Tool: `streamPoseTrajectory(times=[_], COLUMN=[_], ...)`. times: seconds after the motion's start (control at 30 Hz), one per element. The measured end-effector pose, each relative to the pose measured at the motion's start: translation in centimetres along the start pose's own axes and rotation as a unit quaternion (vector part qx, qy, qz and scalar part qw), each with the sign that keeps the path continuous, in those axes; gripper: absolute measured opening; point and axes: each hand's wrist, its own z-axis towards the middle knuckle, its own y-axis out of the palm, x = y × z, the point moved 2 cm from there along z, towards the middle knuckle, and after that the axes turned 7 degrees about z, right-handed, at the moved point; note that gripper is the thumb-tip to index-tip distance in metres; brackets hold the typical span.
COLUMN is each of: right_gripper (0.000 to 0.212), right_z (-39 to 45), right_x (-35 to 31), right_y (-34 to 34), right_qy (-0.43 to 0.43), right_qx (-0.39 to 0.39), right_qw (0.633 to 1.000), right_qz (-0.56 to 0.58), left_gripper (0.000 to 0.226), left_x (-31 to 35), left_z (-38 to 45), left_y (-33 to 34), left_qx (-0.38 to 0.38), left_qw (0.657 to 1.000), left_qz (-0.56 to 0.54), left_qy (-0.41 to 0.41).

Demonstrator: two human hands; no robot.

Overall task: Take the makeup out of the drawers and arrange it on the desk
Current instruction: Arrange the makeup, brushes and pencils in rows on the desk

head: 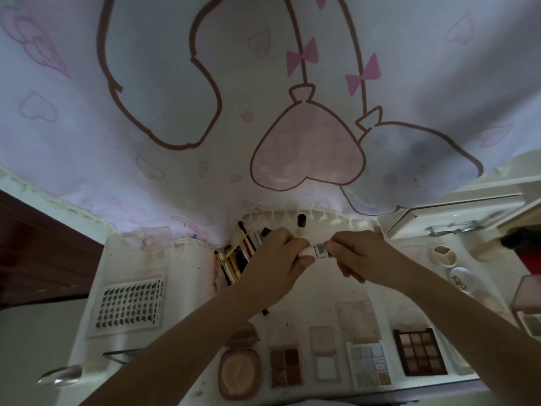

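Behind the white desk (187, 276) hangs a pale curtain (205, 112) printed with pink hearts and bows, its hem brushing the far edge of the surface. Over the middle of the desk both hands meet on a small tube (317, 251): the left hand (278, 259) curls its fingers round the white cap end, and the right hand (360, 253) pinches the labelled body, so the tube lies level between them, lifted off the surface. Just left of the left hand lies a loose cluster of pencils and brushes (237, 259), and a dark-capped bottle (301, 225) stands upright at the far edge. Along the near edge sit an open powder compact (238, 364), a small brown palette (284, 366), a pale shimmer palette (369, 364) and a dark-framed nude palette (420, 351), side by side. A card of false lashes (128, 306) rests at the left.
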Motion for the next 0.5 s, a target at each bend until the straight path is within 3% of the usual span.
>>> streamPoseTrajectory(times=[0.03,0.1,0.17,0.23,0.3,0.4,0.5], right_gripper=[0.023,0.041,0.052,0.036,0.020,0.030,0.057], right_z=[-0.16,-0.45,-0.50,-0.28,0.15,0.28,0.13], right_x=[-0.03,0.05,0.03,-0.01,0.15,0.07,0.31], right_y=[0.02,-0.18,-0.39,-0.13,0.26,0.46,0.33], right_qy=[-0.019,-0.064,-0.054,-0.001,0.022,-0.038,-0.032], right_qx=[0.000,0.006,-0.007,-0.020,-0.012,0.033,0.013], right_qw=[1.000,0.998,0.995,0.993,0.997,0.998,0.990], right_qz=[-0.007,0.019,0.080,0.114,0.068,0.031,0.137], left_gripper=[0.055,0.057,0.057,0.045,0.034,0.038,0.043], left_x=[0.15,0.14,0.23,0.39,0.53,0.20,-0.34], left_z=[-0.09,-0.21,-0.30,-0.28,-0.24,-0.33,-0.52], left_y=[-0.06,-0.08,-0.29,-0.42,-0.21,0.38,0.39], left_qx=[0.019,0.012,0.006,-0.001,0.020,0.005,-0.004], left_qw=[1.000,1.000,1.000,1.000,0.999,1.000,0.999], left_qz=[0.011,0.009,0.007,0.017,0.028,-0.004,-0.016], left_qy=[0.009,0.002,-0.011,-0.010,-0.010,-0.018,-0.042])
